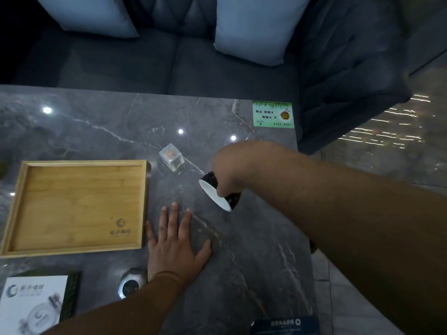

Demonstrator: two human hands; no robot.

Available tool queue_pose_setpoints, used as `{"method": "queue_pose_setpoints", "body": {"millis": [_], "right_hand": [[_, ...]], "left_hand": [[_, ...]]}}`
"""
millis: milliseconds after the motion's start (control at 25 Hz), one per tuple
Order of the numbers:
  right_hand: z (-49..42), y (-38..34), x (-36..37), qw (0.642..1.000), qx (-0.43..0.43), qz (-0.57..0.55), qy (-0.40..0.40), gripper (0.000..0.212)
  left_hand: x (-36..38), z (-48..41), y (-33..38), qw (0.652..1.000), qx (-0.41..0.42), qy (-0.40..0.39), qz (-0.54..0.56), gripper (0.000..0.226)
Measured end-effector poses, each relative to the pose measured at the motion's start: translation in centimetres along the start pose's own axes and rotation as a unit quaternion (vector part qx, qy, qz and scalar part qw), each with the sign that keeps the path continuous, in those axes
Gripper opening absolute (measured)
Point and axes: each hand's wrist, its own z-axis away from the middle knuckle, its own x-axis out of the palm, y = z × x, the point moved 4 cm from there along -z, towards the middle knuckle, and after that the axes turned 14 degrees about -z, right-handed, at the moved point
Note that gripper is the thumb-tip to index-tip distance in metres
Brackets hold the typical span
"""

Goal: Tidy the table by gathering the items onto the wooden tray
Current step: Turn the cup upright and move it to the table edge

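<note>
R forearm (350, 213) fills the near right. R hand (229, 170) is curled round a dark cup w/ white inside (210, 189), tilted, mouth facing left; touching tabletop or not, can't tell. Left of the grip, well apart: shallow rectangular wooden tray (82, 163). Below-left of grip, L hand (174, 245) lies flat, fingers spread, on grey marble table (96, 131). Up-left of grip, near: small clear plastic box (172, 157).
</note>
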Motion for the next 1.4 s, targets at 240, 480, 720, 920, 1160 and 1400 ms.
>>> {"method": "queue_pose_setpoints", "body": {"millis": [240, 480, 720, 920, 1160, 1400], "right_hand": [[2.7, 5.7, 1.8, 0.919, 0.047, -0.389, 0.049, 0.026], [4.7, 4.9, 9.7, 0.734, 0.068, -0.629, 0.248, 0.040], [4.2, 2.9, 16.2, 0.632, 0.090, -0.720, 0.271, 0.039], [4.9, 2.1, 19.1, 0.595, 0.077, -0.749, 0.283, 0.033], [6.8, 3.1, 21.8, 0.607, 0.112, -0.731, 0.291, 0.039], [8.8, 5.8, 24.8, 0.626, 0.135, -0.707, 0.300, 0.034]], "left_hand": [[0.2, -0.1, -0.1, 1.000, -0.001, 0.004, 0.002, 0.094], [0.3, 0.0, -0.1, 1.000, -0.004, 0.007, 0.004, 0.094], [0.5, 0.0, 0.0, 1.000, -0.004, 0.016, 0.008, 0.094], [0.3, 0.1, 0.0, 1.000, -0.002, 0.011, -0.002, 0.094], [-0.4, 0.1, 0.0, 1.000, -0.008, 0.001, 0.007, 0.095], [0.5, 0.0, 0.0, 1.000, -0.007, 0.025, 0.004, 0.094]]}}
